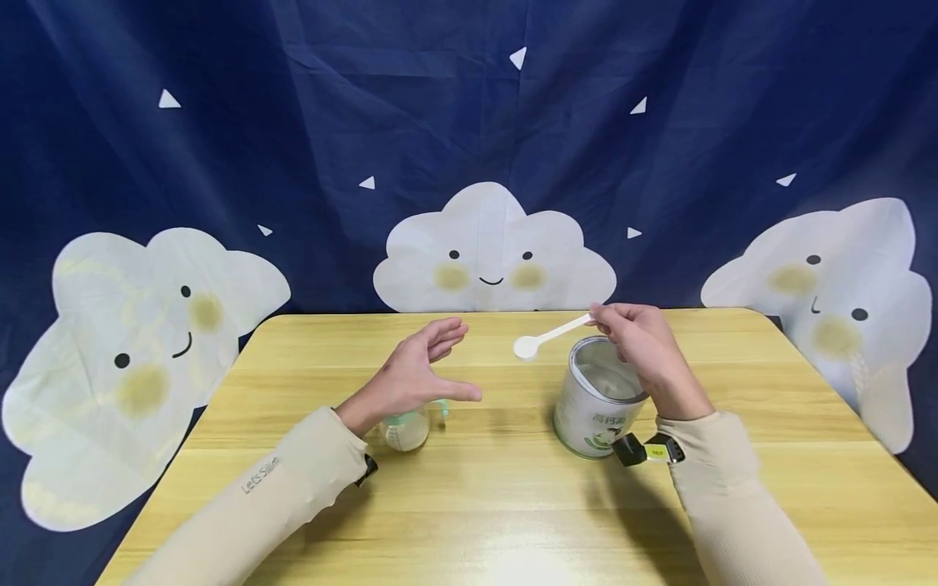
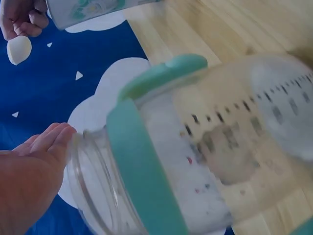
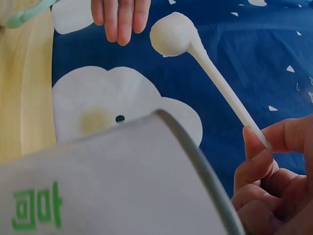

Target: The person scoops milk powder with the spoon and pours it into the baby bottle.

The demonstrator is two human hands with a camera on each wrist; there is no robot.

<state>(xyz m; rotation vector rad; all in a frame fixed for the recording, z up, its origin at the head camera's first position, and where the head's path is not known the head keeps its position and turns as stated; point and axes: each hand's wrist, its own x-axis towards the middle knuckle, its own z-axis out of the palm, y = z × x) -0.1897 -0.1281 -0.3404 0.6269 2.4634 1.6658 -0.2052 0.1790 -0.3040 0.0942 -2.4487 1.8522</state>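
We see a wooden table (image 1: pixel 513 505) and a navy backdrop (image 1: pixel 293 122) printed with smiling clouds (image 1: pixel 491 252).

white spoon (image 1: pixel 548 334), teal-collared bottle (image 1: pixel 407 426), navy cloud-print backdrop (image 1: pixel 293 122)

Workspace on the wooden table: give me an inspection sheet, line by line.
Surface: wooden table, pale planks, bare in front of the arms.
Job's things: open tin standing upright with pale powder inside; white scoop held in the air left of the tin's rim; clear bottle with teal collar under the left wrist, no cap on it.
Clutter: nothing seen.
Hands: right hand pinches the scoop's handle end; left hand open, fingers spread, holding nothing, above the bottle.
Cables: nothing seen; a small device is strapped at each wrist.
Surroundings: dark blue backdrop with smiling white clouds and triangles.
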